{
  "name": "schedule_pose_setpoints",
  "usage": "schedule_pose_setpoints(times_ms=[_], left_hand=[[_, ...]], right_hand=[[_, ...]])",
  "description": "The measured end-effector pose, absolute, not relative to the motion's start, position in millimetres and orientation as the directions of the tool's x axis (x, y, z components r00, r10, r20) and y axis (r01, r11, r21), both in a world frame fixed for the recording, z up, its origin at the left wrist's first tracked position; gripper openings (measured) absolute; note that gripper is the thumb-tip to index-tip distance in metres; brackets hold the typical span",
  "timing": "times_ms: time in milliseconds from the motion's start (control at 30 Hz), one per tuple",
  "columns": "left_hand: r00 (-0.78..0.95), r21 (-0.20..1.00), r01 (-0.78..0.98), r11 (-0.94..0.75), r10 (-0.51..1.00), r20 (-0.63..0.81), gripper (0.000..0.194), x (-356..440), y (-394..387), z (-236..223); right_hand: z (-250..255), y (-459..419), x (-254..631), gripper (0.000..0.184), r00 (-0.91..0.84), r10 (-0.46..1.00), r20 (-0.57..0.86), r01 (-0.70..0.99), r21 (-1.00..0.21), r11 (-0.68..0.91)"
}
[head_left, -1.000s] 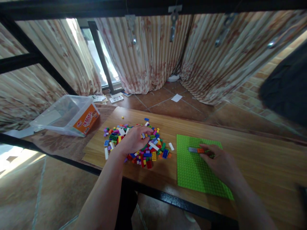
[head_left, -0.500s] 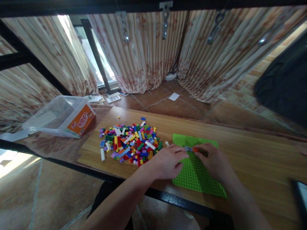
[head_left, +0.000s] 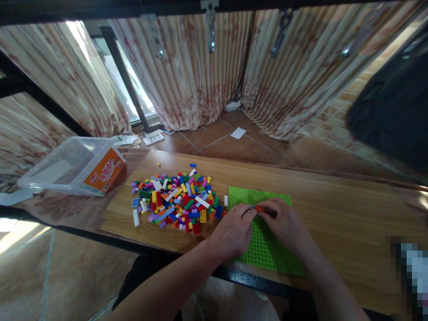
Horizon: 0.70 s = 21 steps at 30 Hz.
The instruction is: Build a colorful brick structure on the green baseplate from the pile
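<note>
an orange brick [head_left: 259,208] is being pinched by the right hand [head_left: 284,223] and left hand [head_left: 236,229] above the green baseplate [head_left: 267,249].

Striped curtains [head_left: 200,71] hang behind the bench [head_left: 344,214], with metal brackets [head_left: 211,31] in front of them, near the top. A white paper [head_left: 238,133] lies on the tiled floor [head_left: 214,145]. Printed sheets [head_left: 153,138] lie near the window [head_left: 133,84]. A dark, bulky shape [head_left: 394,98] fills the upper right.
</note>
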<state>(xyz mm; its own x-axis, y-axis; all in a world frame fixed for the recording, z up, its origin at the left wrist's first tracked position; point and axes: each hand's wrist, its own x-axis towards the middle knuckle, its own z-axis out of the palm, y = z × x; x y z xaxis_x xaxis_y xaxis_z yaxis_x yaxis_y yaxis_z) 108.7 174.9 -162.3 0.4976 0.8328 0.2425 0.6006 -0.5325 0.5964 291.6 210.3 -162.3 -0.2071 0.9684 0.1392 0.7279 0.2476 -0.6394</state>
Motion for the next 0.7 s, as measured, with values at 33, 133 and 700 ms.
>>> schedule_pose_setpoints(times_ms=[33,133,700], left_hand=[[0.492,0.59,0.61,-0.528,0.837,0.239,0.043,110,174,-163],[0.489,0.566,0.635,-0.525,0.841,0.232,0.045,114,173,-164],[0.512,0.41,0.737,-0.537,0.84,0.181,0.052,125,169,-165]], right_hand=[[-162,210,292,0.016,-0.209,0.968,0.137,0.721,-0.647,0.247],[-162,209,293,0.018,-0.208,0.968,0.137,0.712,-0.658,0.246],[-168,220,298,0.02,-0.252,0.963,0.093,0.704,-0.665,0.248]])
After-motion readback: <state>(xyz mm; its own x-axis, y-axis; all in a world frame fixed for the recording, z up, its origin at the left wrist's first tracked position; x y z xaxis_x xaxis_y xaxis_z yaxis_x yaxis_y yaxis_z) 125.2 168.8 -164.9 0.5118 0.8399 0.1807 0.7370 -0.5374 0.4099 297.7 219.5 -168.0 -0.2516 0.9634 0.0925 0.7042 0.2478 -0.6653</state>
